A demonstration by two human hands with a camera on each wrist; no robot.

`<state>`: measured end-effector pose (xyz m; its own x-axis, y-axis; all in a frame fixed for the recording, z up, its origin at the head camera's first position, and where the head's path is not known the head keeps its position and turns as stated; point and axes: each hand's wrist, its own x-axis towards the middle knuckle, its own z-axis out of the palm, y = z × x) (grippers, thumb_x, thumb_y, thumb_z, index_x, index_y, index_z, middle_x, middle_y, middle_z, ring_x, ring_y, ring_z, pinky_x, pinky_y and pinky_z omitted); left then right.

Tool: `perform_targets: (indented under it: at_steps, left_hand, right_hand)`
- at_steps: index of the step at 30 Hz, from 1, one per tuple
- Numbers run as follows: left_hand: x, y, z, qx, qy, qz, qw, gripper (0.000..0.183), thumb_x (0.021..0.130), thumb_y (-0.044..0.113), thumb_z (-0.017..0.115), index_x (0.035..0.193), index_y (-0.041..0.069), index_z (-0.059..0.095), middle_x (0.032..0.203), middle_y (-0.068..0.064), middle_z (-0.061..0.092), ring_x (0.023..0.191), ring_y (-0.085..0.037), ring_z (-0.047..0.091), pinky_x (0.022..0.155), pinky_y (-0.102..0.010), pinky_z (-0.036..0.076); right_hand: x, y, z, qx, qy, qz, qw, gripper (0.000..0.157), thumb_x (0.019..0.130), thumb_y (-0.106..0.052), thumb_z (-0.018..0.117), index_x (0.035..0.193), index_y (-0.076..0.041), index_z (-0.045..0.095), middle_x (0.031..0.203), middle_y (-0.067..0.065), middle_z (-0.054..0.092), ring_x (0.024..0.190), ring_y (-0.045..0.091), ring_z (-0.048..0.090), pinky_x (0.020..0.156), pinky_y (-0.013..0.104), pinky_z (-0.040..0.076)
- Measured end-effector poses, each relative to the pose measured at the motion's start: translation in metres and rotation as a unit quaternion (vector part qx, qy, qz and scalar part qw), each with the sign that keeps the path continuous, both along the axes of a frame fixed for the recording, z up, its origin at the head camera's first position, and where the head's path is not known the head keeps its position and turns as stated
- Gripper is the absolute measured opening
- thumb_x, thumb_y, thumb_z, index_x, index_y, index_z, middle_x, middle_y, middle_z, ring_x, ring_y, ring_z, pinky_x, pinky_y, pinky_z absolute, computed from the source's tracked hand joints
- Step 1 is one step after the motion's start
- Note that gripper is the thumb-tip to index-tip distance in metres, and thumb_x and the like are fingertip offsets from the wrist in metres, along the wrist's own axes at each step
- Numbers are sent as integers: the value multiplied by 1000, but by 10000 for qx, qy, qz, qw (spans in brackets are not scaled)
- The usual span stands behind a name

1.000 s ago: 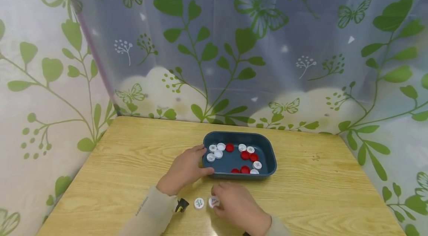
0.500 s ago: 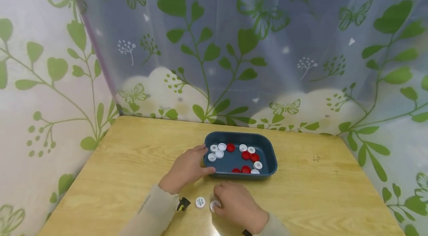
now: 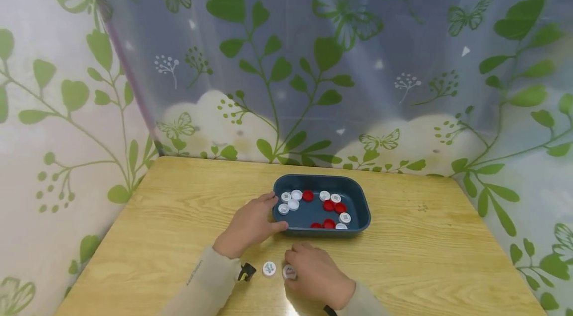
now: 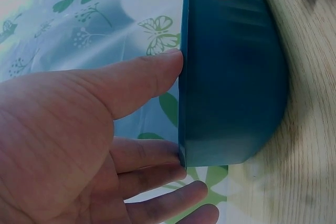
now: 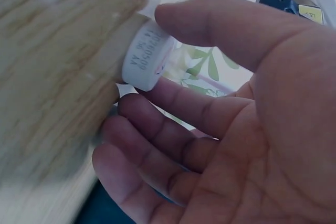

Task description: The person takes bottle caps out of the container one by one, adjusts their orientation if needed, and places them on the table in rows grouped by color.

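My right hand (image 3: 315, 274) pinches a white bottle cap (image 3: 289, 271) between thumb and index finger on the wooden table. In the right wrist view, small print runs along the side of that bottle cap (image 5: 145, 56), and the other fingers curl loosely near the wood. A second white bottle cap (image 3: 268, 268), with a greenish mark on top, lies just left of it. Beyond them stands a dark blue tray (image 3: 322, 233) holding several red and white caps. My left hand (image 3: 250, 226) touches its left end; in the left wrist view the thumb and fairly straight fingers meet the rim.
The light wood tabletop (image 3: 416, 241) extends to both sides of the tray. Curtains with printed leaves and butterflies (image 3: 277, 57) enclose the table's back and sides. A black buckle (image 3: 246, 272) hangs at the left wrist, close to the loose cap.
The view shifts slightly. My right hand stays at the same bottle cap, whose marked top shows again after being partly covered half a second ago. My left hand stays at the tray.
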<state>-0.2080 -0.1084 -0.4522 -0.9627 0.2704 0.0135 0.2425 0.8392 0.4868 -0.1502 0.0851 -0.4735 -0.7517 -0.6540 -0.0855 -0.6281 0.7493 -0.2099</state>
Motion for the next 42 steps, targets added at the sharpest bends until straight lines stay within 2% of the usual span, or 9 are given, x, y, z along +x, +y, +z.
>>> perform_targets:
  at_steps: [17,24,28,31,33,35,39,42]
  left_hand:
    - [1,2,3,-30,42,-3,10000,76,91,48,78,147,1,56,157,-15,48,141,-36,49,110,-51,45]
    - [1,1,3,-20,123,-19,9999,74,91,45,78,146,0,57,156,-16,49,139,-37,51,108,-51,47]
    - [0,1,-1,102,173,128,9997,59,96,34,73,144,1,59,148,-18,56,132,-36,57,104,-51,50]
    - [-2,0,-5,283,111,448,9985,51,99,25,68,144,3,58,128,-14,68,113,-30,67,93,-47,56]
    - [-2,-1,-6,378,46,604,9974,50,99,24,67,144,4,58,116,-9,72,102,-25,68,86,-44,57]
    - [-3,-3,-7,410,41,619,9972,50,98,24,68,143,5,59,111,-7,73,98,-23,68,84,-44,57]
    - [-4,-6,-6,397,119,358,9985,51,98,31,70,141,4,62,131,-13,68,121,-30,65,101,-49,53]
    - [-4,-7,-4,393,81,151,9991,57,95,36,74,141,4,62,143,-14,61,131,-34,58,107,-51,48]
  right_hand:
    - [-2,2,-5,-67,57,-75,9999,21,85,-32,79,98,-20,69,90,-9,55,80,9,51,70,30,51]
    - [-6,9,12,-270,-267,-152,9992,24,92,-38,75,105,-18,71,95,-8,61,85,9,54,74,32,53]
    - [-9,19,26,-825,5,-179,9964,22,94,-33,74,106,-15,73,94,-6,65,83,7,56,71,28,53]
    - [-18,28,38,-1192,547,-253,9910,12,92,-26,74,98,-16,72,88,-7,64,76,5,55,65,25,50]
    - [-28,33,46,-1225,871,-380,9879,11,91,-25,75,95,-16,71,84,-9,62,72,5,52,61,23,47]
    - [-40,36,54,-1138,1108,-520,9859,13,90,-26,77,96,-16,71,82,-10,60,69,5,51,59,24,45]
    - [-71,37,68,-588,1282,-672,9877,19,91,-28,78,104,-16,71,88,-8,61,69,6,52,58,26,47]
    - [-94,30,75,-159,1105,-724,9911,22,93,-28,77,110,-16,70,98,-3,64,74,9,56,64,29,51]
